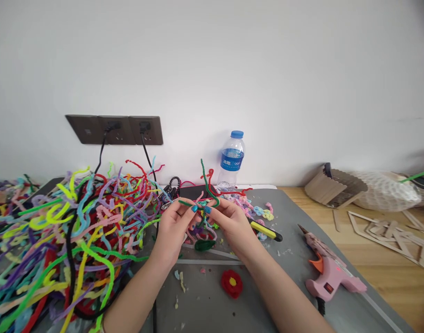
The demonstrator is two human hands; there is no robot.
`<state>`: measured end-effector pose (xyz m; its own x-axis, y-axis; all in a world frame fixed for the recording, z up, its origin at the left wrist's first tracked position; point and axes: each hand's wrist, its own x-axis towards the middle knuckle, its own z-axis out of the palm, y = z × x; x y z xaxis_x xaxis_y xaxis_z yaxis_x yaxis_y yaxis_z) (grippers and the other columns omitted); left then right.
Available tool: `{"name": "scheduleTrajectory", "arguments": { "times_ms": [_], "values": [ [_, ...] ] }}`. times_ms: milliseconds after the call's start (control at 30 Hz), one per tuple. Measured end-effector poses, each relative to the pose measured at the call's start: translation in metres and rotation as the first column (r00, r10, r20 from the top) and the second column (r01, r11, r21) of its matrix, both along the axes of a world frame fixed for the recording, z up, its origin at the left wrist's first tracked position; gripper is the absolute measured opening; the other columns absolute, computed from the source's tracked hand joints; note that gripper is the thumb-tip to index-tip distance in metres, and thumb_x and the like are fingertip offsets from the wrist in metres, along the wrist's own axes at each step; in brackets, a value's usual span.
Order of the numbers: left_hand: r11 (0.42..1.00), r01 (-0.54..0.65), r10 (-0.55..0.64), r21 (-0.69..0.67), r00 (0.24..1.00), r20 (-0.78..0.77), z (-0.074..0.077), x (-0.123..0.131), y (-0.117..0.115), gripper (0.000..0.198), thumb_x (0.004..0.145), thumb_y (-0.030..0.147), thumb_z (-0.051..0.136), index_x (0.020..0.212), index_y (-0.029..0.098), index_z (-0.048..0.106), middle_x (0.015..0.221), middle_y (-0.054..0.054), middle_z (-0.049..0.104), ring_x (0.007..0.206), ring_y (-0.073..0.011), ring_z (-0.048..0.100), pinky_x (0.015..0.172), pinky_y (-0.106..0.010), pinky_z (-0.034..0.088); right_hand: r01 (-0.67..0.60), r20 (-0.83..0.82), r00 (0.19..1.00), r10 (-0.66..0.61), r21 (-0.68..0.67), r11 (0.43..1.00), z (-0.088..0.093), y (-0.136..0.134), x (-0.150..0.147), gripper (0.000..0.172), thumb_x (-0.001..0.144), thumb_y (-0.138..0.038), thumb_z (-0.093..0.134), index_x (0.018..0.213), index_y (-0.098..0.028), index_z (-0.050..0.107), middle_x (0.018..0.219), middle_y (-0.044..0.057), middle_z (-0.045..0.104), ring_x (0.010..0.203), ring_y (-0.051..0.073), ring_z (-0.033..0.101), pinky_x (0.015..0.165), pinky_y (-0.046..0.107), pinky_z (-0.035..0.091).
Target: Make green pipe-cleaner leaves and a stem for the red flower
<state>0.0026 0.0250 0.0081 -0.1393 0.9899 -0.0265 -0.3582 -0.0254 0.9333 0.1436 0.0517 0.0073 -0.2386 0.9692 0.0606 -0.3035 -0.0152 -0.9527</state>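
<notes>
A dark green pipe cleaner is pinched between the fingertips of my left hand and my right hand. Its free end sticks up and bends above my right hand. My thumbs nearly meet, so the part between them is mostly hidden. Just below my fingers is a dark green leaf shape of fuzzy pipe cleaner; whether it joins the held piece I cannot tell. Nearer to me, between my forearms, a red fuzzy flower with a yellow centre lies on the grey table mat.
A tangled heap of coloured pipe cleaners fills the left side. Right of my hands lie a yellow utility knife and a pink glue gun. Behind stand a water bottle and wall sockets. Wooden pieces lie far right.
</notes>
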Motion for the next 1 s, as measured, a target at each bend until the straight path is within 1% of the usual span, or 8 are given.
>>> {"name": "scheduleTrajectory", "arguments": {
  "times_ms": [133, 233, 400, 500, 633, 700, 800, 1000],
  "values": [
    [1.000, -0.007, 0.007, -0.017, 1.000, -0.007, 0.000, -0.001, -0.002, 0.032, 0.064, 0.036, 0.088, 0.080, 0.019, 0.067, 0.060, 0.005, 0.059, 0.054, -0.0082, 0.054, 0.049, -0.017, 0.040, -0.025, -0.022, 0.999, 0.025, -0.016, 1.000, -0.003, 0.000, 0.001, 0.035, 0.066, -0.048, 0.088, 0.073, -0.018, 0.071, 0.070, -0.001, 0.064, 0.060, 0.011, 0.049, 0.060, 0.025, 0.041],
    [1.000, -0.015, 0.015, -0.008, 1.000, 0.006, 0.001, -0.001, 0.000, 0.033, 0.061, 0.034, 0.089, 0.079, 0.018, 0.067, 0.062, 0.005, 0.060, 0.053, -0.0068, 0.051, 0.048, -0.016, 0.040, -0.033, -0.039, 0.999, 0.032, -0.037, 0.999, -0.003, 0.000, 0.001, 0.035, 0.065, -0.048, 0.089, 0.074, -0.018, 0.072, 0.071, -0.001, 0.064, 0.061, 0.011, 0.050, 0.060, 0.024, 0.041],
    [1.000, 0.020, -0.019, -0.023, 0.999, 0.040, 0.002, -0.003, 0.004, 0.044, 0.055, 0.033, 0.093, 0.085, 0.017, 0.064, 0.073, 0.001, 0.069, 0.072, -0.0112, 0.063, 0.069, -0.020, 0.050, -0.019, -0.090, 0.996, 0.016, -0.034, 0.999, -0.002, 0.000, 0.002, 0.036, 0.063, -0.047, 0.091, 0.073, -0.019, 0.071, 0.073, -0.002, 0.062, 0.060, 0.010, 0.050, 0.059, 0.023, 0.041],
    [0.998, 0.046, -0.045, -0.051, 0.999, 0.013, 0.004, -0.005, 0.003, 0.046, 0.056, 0.031, 0.092, 0.084, 0.019, 0.058, 0.068, 0.004, 0.067, 0.066, -0.0097, 0.059, 0.065, -0.019, 0.047, -0.010, -0.108, 0.994, 0.011, 0.011, 1.000, 0.000, 0.002, 0.005, 0.034, 0.064, -0.046, 0.091, 0.070, -0.020, 0.070, 0.073, -0.002, 0.063, 0.062, 0.010, 0.050, 0.060, 0.023, 0.042],
    [0.984, 0.163, -0.168, -0.068, 0.982, -0.080, 0.006, -0.006, 0.001, 0.042, 0.058, 0.029, 0.090, 0.072, 0.019, 0.052, 0.066, 0.004, 0.064, 0.063, -0.0088, 0.055, 0.058, -0.018, 0.042, -0.013, -0.112, 0.994, 0.017, 0.034, 0.999, 0.003, 0.004, 0.012, 0.029, 0.064, -0.038, 0.092, 0.069, -0.021, 0.070, 0.067, -0.004, 0.063, 0.062, 0.011, 0.052, 0.062, 0.023, 0.042],
    [0.963, 0.245, -0.259, -0.113, 0.957, -0.128, 0.006, -0.007, 0.000, 0.040, 0.058, 0.028, 0.089, 0.069, 0.018, 0.052, 0.067, 0.004, 0.063, 0.061, -0.0090, 0.054, 0.056, -0.018, 0.041, -0.041, -0.094, 0.995, 0.046, 0.050, 0.998, 0.004, 0.005, 0.015, 0.027, 0.062, -0.035, 0.093, 0.069, -0.021, 0.070, 0.066, -0.003, 0.064, 0.065, 0.012, 0.056, 0.063, 0.024, 0.043],
    [0.927, 0.327, -0.360, -0.182, 0.913, -0.194, 0.004, -0.008, 0.001, 0.034, 0.059, 0.024, 0.087, 0.068, 0.017, 0.055, 0.060, 0.005, 0.056, 0.054, -0.0077, 0.046, 0.050, -0.019, 0.036, -0.095, -0.034, 0.995, 0.098, 0.074, 0.993, 0.004, 0.007, 0.020, 0.028, 0.062, -0.035, 0.093, 0.068, -0.020, 0.070, 0.067, -0.002, 0.066, 0.066, 0.014, 0.058, 0.063, 0.026, 0.044],
    [0.912, 0.382, -0.411, -0.151, 0.858, -0.309, 0.004, -0.009, 0.001, 0.019, 0.064, 0.021, 0.078, 0.067, 0.017, 0.060, 0.060, 0.005, 0.052, 0.056, -0.0080, 0.042, 0.052, -0.020, 0.032, -0.157, 0.083, 0.985, 0.152, 0.061, 0.986, 0.003, 0.011, 0.026, 0.031, 0.063, -0.036, 0.093, 0.068, -0.019, 0.067, 0.065, -0.003, 0.063, 0.062, 0.012, 0.053, 0.060, 0.025, 0.041]
  ]
}}
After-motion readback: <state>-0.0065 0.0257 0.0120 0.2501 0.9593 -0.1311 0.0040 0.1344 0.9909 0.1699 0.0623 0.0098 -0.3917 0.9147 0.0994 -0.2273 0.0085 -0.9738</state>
